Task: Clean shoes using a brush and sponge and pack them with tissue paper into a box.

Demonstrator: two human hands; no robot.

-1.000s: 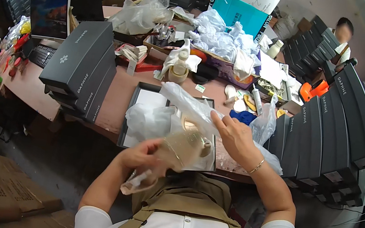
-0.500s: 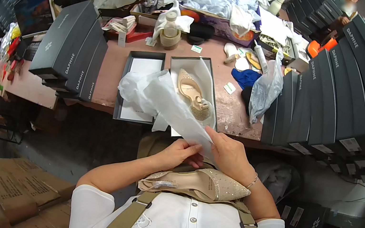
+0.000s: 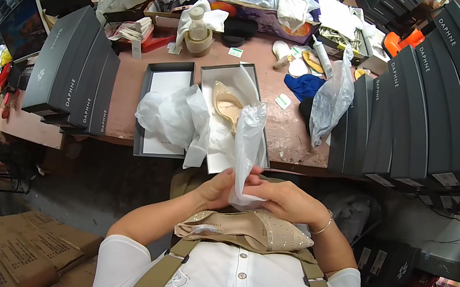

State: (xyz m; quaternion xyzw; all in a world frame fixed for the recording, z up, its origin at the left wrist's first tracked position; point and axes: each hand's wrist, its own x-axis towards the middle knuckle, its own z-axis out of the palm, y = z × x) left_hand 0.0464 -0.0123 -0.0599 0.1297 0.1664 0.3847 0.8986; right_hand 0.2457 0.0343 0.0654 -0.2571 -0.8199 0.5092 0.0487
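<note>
A beige pointed shoe with small studs [image 3: 252, 230] lies across my lap, toe to the right. Just above it my left hand [image 3: 216, 188] and my right hand [image 3: 287, 202] both pinch a sheet of white tissue paper [image 3: 248, 146] that rises toward the table edge. On the brown table in front of me stands an open grey shoe box [image 3: 240, 72] lined with white paper, and the matching beige shoe [image 3: 227, 105] lies inside it. The box lid [image 3: 166, 81] rests open-side up to its left with crumpled white tissue [image 3: 172, 116] on it.
Stacks of dark shoe boxes stand at the left [image 3: 73, 78] and along the right [image 3: 426, 97]. Clear plastic bags [image 3: 334, 97], a blue cloth [image 3: 303, 86], a glue bottle [image 3: 197, 19] and a cluttered tray [image 3: 263, 15] fill the far table. Cardboard cartons [image 3: 23, 249] sit lower left.
The shoe has come down from my hands onto my lap. Both hands have closed together on the tissue sheet just above it, and the view has tilted lower.
</note>
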